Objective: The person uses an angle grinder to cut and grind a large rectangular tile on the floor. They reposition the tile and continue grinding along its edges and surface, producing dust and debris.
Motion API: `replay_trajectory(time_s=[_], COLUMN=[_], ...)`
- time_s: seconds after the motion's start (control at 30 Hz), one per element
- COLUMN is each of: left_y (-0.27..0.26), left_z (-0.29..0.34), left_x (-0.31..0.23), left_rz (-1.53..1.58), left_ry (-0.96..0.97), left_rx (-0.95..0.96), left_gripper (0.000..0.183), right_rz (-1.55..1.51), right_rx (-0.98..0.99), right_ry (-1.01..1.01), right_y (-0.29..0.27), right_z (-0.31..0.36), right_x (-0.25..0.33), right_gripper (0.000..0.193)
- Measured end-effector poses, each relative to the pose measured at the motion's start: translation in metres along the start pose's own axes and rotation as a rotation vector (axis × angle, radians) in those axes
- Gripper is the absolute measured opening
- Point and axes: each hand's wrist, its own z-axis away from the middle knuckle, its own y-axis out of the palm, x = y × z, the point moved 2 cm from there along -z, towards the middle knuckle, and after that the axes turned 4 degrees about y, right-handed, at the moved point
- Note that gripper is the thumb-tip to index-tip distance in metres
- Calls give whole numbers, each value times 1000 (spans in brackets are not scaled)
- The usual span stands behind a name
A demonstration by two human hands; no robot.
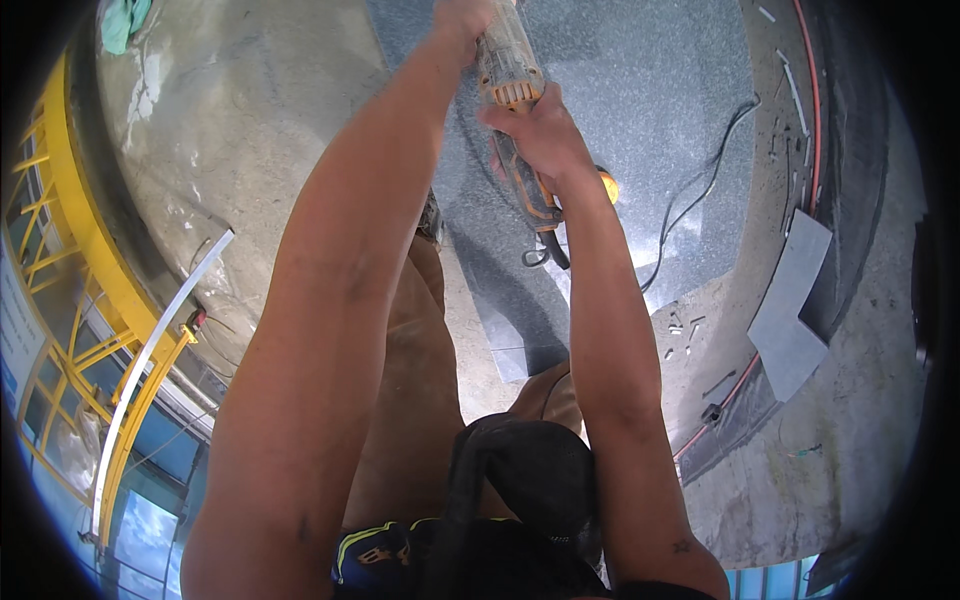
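A dusty power tool, by its shape an angle grinder, points away from me over a large grey speckled sheet. Its front end is cut off by the upper edge of the view. My right hand is wrapped round its rear grip, just behind the orange vents. My left hand closes on the front of its body, partly out of view. A black cord leaves the back of the grip. Beside my right wrist, a round yellow object is half hidden by the forearm.
A dark cable curls across the sheet's right side. Farther right lie grey offcuts, small scraps and a red hose. On the left stand a yellow metal frame and a pale strip. My knees are below the tool.
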Motion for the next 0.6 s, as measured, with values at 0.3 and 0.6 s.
replay_trajectory(time_s=[0.3, 0.6], left_y=[11, 8], left_z=[16, 38], left_x=[-17, 1], left_rz=[-139, -147], left_ry=[-105, 24], left_rx=[-107, -77], left_gripper=[38, 40], right_rz=[41, 80], right_rx=[-19, -16], right_ry=[-19, 41], right_y=[-1, -5], right_z=[-2, 23], right_x=[-3, -14], right_gripper=[76, 75])
